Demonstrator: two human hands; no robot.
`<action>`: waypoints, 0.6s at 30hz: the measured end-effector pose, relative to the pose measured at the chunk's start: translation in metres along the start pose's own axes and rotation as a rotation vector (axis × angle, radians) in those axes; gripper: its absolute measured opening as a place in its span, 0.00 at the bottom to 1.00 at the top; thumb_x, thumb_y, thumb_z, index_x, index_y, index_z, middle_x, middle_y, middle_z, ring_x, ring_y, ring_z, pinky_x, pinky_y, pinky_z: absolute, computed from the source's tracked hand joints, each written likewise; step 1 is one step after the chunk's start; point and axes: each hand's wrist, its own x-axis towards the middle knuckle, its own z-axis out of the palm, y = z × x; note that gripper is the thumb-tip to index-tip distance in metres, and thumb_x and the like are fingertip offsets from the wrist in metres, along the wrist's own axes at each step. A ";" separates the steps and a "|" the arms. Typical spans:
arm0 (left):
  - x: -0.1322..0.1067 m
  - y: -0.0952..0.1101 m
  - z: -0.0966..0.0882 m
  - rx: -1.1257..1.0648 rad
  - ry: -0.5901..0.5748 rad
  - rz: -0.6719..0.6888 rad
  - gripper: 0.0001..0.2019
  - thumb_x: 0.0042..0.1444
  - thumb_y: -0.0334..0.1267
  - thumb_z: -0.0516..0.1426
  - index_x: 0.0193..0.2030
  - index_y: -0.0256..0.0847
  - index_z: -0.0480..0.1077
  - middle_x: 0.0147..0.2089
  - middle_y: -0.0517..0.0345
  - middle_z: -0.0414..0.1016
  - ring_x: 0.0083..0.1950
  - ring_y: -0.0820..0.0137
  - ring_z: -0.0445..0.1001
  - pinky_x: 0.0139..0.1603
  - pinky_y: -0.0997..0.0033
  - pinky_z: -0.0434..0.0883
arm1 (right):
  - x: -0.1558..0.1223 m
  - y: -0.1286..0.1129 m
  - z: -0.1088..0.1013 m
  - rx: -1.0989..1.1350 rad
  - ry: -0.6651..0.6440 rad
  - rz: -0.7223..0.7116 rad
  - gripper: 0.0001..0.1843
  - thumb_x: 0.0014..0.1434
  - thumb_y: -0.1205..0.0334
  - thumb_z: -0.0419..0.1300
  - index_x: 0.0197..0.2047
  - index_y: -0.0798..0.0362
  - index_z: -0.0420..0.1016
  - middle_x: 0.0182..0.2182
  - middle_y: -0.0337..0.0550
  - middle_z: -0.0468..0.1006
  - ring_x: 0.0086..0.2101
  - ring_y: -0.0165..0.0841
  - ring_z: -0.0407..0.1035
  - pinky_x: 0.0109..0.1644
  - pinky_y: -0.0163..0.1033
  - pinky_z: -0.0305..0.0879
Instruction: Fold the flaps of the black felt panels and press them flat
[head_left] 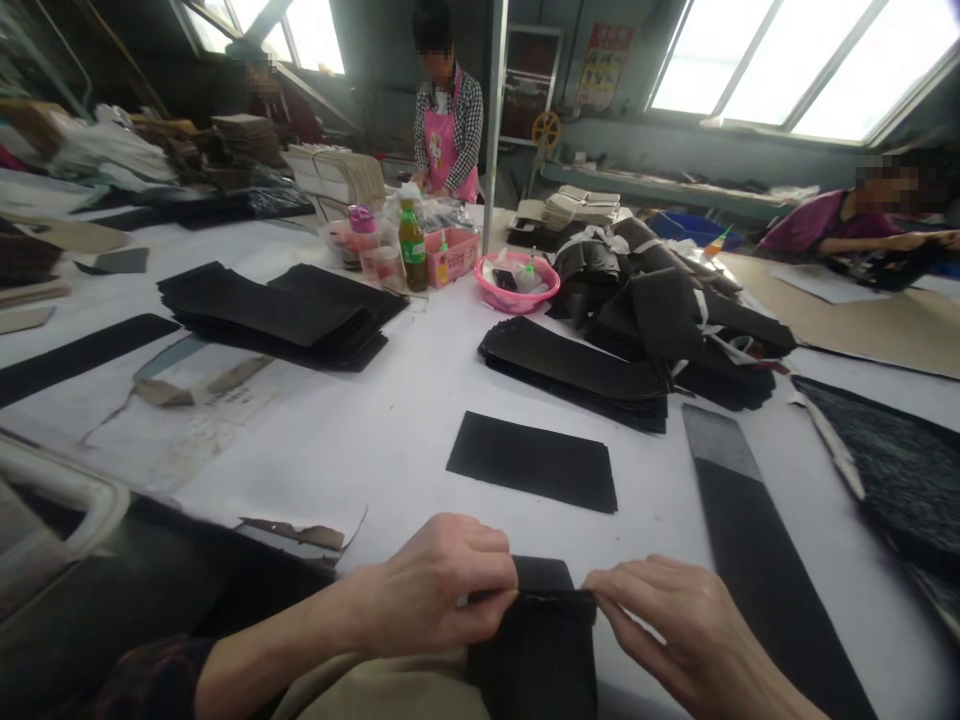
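Note:
At the table's near edge, a black sheet piece (536, 650) with a folded upper edge hangs down toward my lap. My left hand (457, 580) pinches the left end of that fold between thumb and fingers. Its right end is pinched by my right hand (667, 610). Behind the fold a short black flap (541, 573) lies on the white table. Just beyond my hands rests a flat black rectangular piece (534, 462). A long black strip (765, 550) with a greyish far end lies to the right of my right hand.
Stacks of black pieces lie at left (277, 315) and right (574, 370). A pink basin (517, 285), a green-labelled bottle (412, 248) and a pink basket (454, 257) stand farther back, near a bundled black heap (660, 300). A person in a pink apron (442, 145) stands behind the table.

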 end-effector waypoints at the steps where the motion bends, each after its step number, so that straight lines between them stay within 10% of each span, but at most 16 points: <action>1: 0.000 -0.001 0.001 -0.010 -0.009 -0.004 0.08 0.57 0.27 0.52 0.29 0.39 0.60 0.28 0.62 0.61 0.30 0.74 0.61 0.34 0.73 0.59 | -0.003 0.003 -0.001 -0.006 -0.011 0.014 0.08 0.66 0.67 0.52 0.44 0.47 0.71 0.28 0.34 0.76 0.26 0.27 0.70 0.32 0.33 0.61; 9: -0.007 -0.013 0.002 -0.053 0.050 -0.121 0.10 0.58 0.25 0.49 0.27 0.39 0.56 0.29 0.62 0.59 0.30 0.74 0.58 0.32 0.72 0.56 | -0.040 0.051 -0.021 -0.317 0.249 0.146 0.09 0.66 0.61 0.53 0.47 0.49 0.72 0.37 0.36 0.80 0.34 0.29 0.77 0.39 0.31 0.70; 13: 0.000 -0.014 0.013 -0.020 0.019 -0.059 0.08 0.59 0.27 0.50 0.29 0.39 0.59 0.29 0.61 0.60 0.30 0.74 0.59 0.32 0.73 0.56 | -0.011 0.019 -0.010 -0.231 0.252 0.030 0.11 0.67 0.64 0.52 0.49 0.49 0.72 0.46 0.41 0.77 0.45 0.33 0.73 0.49 0.37 0.68; 18: 0.009 -0.014 0.019 0.103 0.068 0.014 0.07 0.61 0.29 0.49 0.32 0.39 0.62 0.30 0.59 0.63 0.32 0.71 0.62 0.33 0.70 0.57 | 0.025 -0.010 0.031 -0.181 0.162 -0.111 0.11 0.68 0.61 0.50 0.49 0.53 0.70 0.36 0.43 0.77 0.34 0.33 0.72 0.42 0.40 0.67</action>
